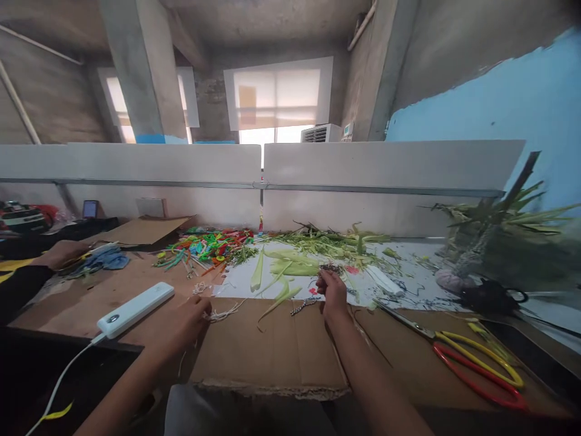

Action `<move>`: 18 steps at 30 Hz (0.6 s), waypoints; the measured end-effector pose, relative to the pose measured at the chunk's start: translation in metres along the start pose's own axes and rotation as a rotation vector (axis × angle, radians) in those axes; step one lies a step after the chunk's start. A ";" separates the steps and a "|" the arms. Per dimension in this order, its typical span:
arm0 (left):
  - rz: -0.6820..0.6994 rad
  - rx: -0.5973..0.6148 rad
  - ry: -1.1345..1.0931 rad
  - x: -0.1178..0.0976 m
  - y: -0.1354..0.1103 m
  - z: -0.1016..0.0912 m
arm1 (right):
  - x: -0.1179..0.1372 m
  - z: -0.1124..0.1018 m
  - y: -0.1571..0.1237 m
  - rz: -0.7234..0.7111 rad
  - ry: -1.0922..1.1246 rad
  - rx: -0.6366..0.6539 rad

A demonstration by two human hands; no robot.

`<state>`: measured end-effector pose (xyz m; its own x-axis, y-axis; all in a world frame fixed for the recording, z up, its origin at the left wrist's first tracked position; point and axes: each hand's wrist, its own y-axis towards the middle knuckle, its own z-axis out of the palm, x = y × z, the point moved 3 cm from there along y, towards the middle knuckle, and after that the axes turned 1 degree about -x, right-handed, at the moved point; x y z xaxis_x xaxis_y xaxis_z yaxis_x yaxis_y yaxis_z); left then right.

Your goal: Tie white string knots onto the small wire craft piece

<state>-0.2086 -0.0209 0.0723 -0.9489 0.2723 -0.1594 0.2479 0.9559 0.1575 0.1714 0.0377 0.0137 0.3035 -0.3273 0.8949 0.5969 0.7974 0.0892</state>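
Left hand (186, 318): I see its grip closed on pale string (221, 313), kept flat on the table's cardboard (272, 354).
Right hand (333, 295): grip pinches a small dark piece (331, 268), raised beside green leaves (290, 266), likely for inspection.

Bench (82, 303): brown top, runs L–R below a low white divider.
Front ctr: cardboard sheet (272, 357), flat, near edge frayed.
On cardboard: white string (222, 313), sm. metal chain (300, 306), a few loose leaf strips.
L side: white power bank (135, 310) w/ cable at near end; blue cloth (106, 259) further back.
Back ctr: white sheet (408, 275) under green leaf strips (290, 266); coloured plastic bits (209, 245) just L of it.
R side: scissors (476, 363), yellow + red handles; black object (488, 297) behind.
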 end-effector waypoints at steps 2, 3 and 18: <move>0.046 -0.032 0.003 -0.014 0.004 -0.007 | 0.000 0.000 0.000 -0.003 0.014 -0.018; 0.076 -0.056 -0.016 -0.026 0.007 -0.009 | 0.001 0.000 0.000 -0.004 0.018 -0.024; 0.152 0.010 -0.577 -0.192 0.088 0.082 | 0.001 0.009 -0.002 -0.026 -0.050 0.049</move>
<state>0.0111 0.0202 0.0370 -0.6438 0.4196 -0.6399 0.3773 0.9016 0.2116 0.1638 0.0399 0.0182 0.2504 -0.3231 0.9126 0.5667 0.8132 0.1323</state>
